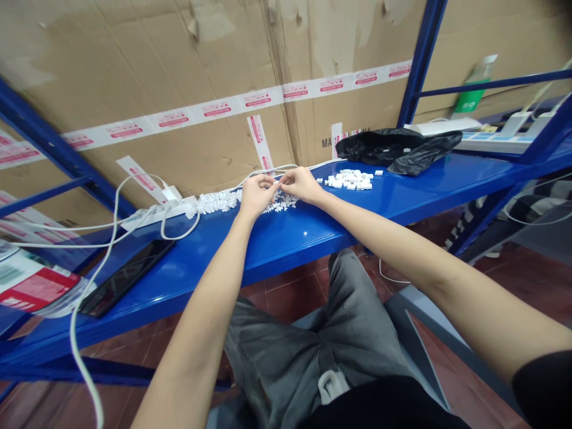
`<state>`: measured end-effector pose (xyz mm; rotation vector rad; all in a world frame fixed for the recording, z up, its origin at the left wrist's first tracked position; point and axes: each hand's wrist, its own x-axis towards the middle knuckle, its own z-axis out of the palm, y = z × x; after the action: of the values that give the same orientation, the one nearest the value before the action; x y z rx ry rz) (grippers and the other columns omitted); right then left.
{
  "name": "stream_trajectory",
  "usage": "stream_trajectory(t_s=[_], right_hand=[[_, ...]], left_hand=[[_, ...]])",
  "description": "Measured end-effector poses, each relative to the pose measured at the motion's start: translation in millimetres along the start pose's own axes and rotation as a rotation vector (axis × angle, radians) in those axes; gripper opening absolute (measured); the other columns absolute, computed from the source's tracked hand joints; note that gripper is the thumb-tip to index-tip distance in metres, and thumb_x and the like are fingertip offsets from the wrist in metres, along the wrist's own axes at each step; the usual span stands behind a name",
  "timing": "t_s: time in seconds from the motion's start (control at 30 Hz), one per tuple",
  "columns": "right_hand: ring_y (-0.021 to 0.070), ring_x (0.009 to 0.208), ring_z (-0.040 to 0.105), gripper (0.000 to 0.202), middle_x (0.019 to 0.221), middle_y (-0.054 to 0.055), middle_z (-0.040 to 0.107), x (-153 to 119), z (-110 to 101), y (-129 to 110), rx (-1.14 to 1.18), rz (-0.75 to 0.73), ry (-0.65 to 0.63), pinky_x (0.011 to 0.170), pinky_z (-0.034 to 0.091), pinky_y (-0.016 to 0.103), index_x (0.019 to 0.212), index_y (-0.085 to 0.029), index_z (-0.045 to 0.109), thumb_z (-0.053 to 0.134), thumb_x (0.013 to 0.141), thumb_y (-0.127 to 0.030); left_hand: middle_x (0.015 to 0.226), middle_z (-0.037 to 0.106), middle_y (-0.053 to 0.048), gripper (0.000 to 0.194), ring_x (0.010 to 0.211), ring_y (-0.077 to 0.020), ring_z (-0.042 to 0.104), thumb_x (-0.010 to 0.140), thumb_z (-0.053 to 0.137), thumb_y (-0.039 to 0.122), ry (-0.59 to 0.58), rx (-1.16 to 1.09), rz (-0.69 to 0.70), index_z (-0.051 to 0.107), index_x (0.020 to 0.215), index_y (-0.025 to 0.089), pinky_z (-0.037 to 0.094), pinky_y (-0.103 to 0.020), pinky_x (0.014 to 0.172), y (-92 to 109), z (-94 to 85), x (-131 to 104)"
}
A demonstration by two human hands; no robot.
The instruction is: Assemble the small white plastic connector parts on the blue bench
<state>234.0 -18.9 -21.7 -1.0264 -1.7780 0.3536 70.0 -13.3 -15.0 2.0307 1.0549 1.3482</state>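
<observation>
Above the blue shelf top (295, 238), my left hand (258, 193) and my right hand (302, 183) meet fingertip to fingertip. Both pinch at a tiny white piece (276, 183), mostly covered by the fingers, so its kind does not show. Small white plastic pieces (218, 201) lie heaped to the left of my left hand. More loose white bits (282, 202) are scattered just below the fingers. Right of my right hand sits a pile of larger white blocky pieces (351, 179).
A black plastic bag (397, 146) lies behind the blocky pile. On the left are a white power strip (156, 213) with cables, a black phone (127, 279) and a red-and-white package (33, 283). Large cardboard (201, 53) stands behind; a green-labelled bottle (471, 95) is far right.
</observation>
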Motion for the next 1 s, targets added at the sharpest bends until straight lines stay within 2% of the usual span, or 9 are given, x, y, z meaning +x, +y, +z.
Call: stream_trajectory(t_s=[0.27, 0.53, 0.73, 1.0], right_hand=[[0.0163, 0.065, 0.068, 0.008, 0.068, 0.005, 0.072, -0.5, 0.6, -0.3, 0.077, 0.027, -0.006, 0.068, 0.055, 0.030, 0.081, -0.012, 0.074, 0.067, 0.082, -0.014], [0.0166, 0.070, 0.068, 0.014, 0.077, 0.008, 0.076, 0.1, 0.6, -1.8, 0.136, 0.001, 0.075, 0.068, 0.055, 0.029, 0.085, -0.011, 0.077, 0.070, 0.083, -0.023], [0.0185, 0.076, 0.070, 0.014, 0.080, 0.008, 0.077, -1.0, -0.4, -1.4, 0.088, -0.026, 0.057, 0.074, 0.056, 0.031, 0.085, -0.012, 0.080, 0.070, 0.085, -0.021], [0.0186, 0.070, 0.070, 0.014, 0.072, 0.006, 0.075, 0.7, 1.8, 3.9, 0.092, -0.004, 0.026, 0.068, 0.056, 0.030, 0.085, -0.012, 0.079, 0.068, 0.084, -0.019]], left_hand=[[0.057, 0.066, -0.001, 0.006, 0.039, -0.0117, 0.057, 0.080, 0.073, 0.016, 0.001, -0.040, -0.018, 0.068, 0.081, 0.016, 0.041, -0.022, 0.040, 0.0, -0.2, 0.3], [0.057, 0.067, -0.003, 0.008, 0.040, -0.0093, 0.055, 0.084, 0.071, 0.020, 0.029, -0.101, -0.035, 0.069, 0.086, 0.013, 0.039, -0.020, 0.039, 2.8, -1.7, 3.1], [0.055, 0.065, -0.001, 0.006, 0.039, -0.0091, 0.055, 0.083, 0.072, 0.018, 0.023, -0.105, -0.042, 0.069, 0.085, 0.014, 0.038, -0.018, 0.038, 1.3, -1.3, 3.1], [0.058, 0.067, 0.000, 0.005, 0.041, -0.0105, 0.057, 0.081, 0.074, 0.017, 0.008, -0.076, -0.019, 0.070, 0.084, 0.016, 0.041, -0.020, 0.040, 0.7, -0.1, 1.2]])
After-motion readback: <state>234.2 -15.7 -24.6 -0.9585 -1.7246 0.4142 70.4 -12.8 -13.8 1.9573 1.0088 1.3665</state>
